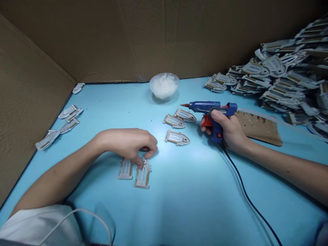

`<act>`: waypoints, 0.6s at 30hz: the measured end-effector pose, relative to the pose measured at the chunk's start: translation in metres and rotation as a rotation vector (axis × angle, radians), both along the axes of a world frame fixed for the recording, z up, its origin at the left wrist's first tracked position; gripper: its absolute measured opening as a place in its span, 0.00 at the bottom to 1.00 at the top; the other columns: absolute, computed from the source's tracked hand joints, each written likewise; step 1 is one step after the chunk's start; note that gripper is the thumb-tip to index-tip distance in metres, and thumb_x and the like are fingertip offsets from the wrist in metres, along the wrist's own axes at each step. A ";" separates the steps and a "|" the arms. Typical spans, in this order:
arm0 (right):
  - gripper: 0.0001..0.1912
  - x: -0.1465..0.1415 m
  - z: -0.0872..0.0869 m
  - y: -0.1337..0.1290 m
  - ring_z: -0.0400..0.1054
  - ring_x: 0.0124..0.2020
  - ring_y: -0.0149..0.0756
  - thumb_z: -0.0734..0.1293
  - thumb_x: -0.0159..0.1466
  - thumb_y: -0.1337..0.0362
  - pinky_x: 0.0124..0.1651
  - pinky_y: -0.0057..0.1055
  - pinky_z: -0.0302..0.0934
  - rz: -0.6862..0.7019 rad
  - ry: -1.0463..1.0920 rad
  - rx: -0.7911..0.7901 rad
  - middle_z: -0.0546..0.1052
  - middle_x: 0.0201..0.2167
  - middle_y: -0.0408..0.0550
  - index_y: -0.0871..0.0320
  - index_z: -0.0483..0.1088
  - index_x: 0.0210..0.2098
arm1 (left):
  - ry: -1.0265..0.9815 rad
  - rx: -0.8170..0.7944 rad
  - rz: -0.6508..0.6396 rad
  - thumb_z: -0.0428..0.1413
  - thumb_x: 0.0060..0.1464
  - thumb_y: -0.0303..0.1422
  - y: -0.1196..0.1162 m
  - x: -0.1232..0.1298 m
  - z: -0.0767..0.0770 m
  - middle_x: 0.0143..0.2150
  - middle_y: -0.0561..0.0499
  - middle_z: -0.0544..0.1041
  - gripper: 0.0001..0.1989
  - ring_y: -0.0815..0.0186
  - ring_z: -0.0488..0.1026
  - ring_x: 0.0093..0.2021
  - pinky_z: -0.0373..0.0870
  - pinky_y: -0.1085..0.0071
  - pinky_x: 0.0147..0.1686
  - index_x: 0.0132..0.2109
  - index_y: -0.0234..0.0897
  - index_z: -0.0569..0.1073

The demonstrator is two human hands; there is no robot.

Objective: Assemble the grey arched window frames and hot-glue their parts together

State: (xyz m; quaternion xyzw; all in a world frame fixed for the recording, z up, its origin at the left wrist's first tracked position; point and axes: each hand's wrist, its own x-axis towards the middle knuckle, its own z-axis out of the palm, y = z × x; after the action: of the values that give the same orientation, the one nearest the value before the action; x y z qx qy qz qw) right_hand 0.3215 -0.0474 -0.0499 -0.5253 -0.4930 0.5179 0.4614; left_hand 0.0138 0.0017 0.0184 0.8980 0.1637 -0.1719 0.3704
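Note:
My right hand [232, 131] is wrapped around a blue hot glue gun [205, 106] with a red trigger, its nozzle pointing left above the table. A clear glue stick comes out of its back. My left hand [135, 143] is closed, thumb and fingers pinching the rounded top of a small arched window-shaped piece [142, 176] that lies on the table. Beside it, partly under the hand, lies a similar arched piece [125, 169]. Between my hands, a single arched piece [177, 137] lies in front of two overlapping ones [174, 121].
A clear bowl [164, 87] of white, fluffy-looking material stands at the back. A large heap of arched pieces [279, 78] fills the back right, near a brown cardboard scrap [258, 128]. Several pieces [69, 126] lie along the left edge. Cardboard walls [164, 37] enclose the table; the gun's black cord [246, 191] runs forward.

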 end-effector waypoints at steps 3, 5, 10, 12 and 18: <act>0.29 -0.002 0.001 0.000 0.64 0.22 0.34 0.70 0.60 0.35 0.25 0.32 0.57 0.004 -0.013 0.010 0.75 0.24 0.51 0.58 0.72 0.31 | -0.059 -0.059 -0.016 0.67 0.50 0.23 -0.003 0.006 -0.005 0.36 0.55 0.75 0.11 0.66 0.71 0.35 0.60 0.70 0.32 0.38 0.40 0.76; 0.30 -0.003 0.002 0.000 0.64 0.22 0.34 0.70 0.59 0.35 0.25 0.33 0.58 0.009 -0.022 0.017 0.76 0.25 0.51 0.58 0.72 0.30 | -0.094 -0.068 -0.008 0.66 0.54 0.26 -0.003 0.008 -0.008 0.39 0.53 0.77 0.10 0.65 0.73 0.38 0.62 0.71 0.35 0.43 0.41 0.77; 0.29 -0.002 0.003 0.001 0.64 0.22 0.35 0.71 0.58 0.35 0.26 0.34 0.58 0.006 -0.005 0.001 0.76 0.26 0.51 0.57 0.73 0.30 | -0.241 0.001 0.118 0.64 0.61 0.35 -0.005 0.015 -0.024 0.36 0.51 0.75 0.08 0.67 0.70 0.35 0.62 0.72 0.35 0.43 0.36 0.78; 0.29 -0.001 0.003 0.001 0.64 0.23 0.35 0.72 0.58 0.35 0.26 0.35 0.58 0.010 0.002 -0.006 0.76 0.26 0.51 0.56 0.74 0.30 | -0.314 0.067 0.227 0.65 0.60 0.39 -0.007 0.019 -0.033 0.32 0.53 0.71 0.11 0.69 0.66 0.31 0.60 0.72 0.33 0.41 0.35 0.78; 0.28 0.000 0.003 -0.002 0.65 0.23 0.36 0.72 0.58 0.35 0.27 0.36 0.59 0.023 -0.035 0.004 0.76 0.26 0.52 0.56 0.75 0.29 | -0.510 0.349 0.518 0.65 0.60 0.42 -0.006 0.021 -0.055 0.26 0.56 0.64 0.15 0.71 0.62 0.27 0.57 0.73 0.30 0.37 0.34 0.78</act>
State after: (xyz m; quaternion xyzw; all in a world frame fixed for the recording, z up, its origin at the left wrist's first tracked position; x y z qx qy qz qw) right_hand 0.3219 -0.0490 -0.0472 -0.5276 -0.5083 0.5128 0.4477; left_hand 0.0349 -0.0048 -0.0370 0.8904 0.3139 0.1860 0.2721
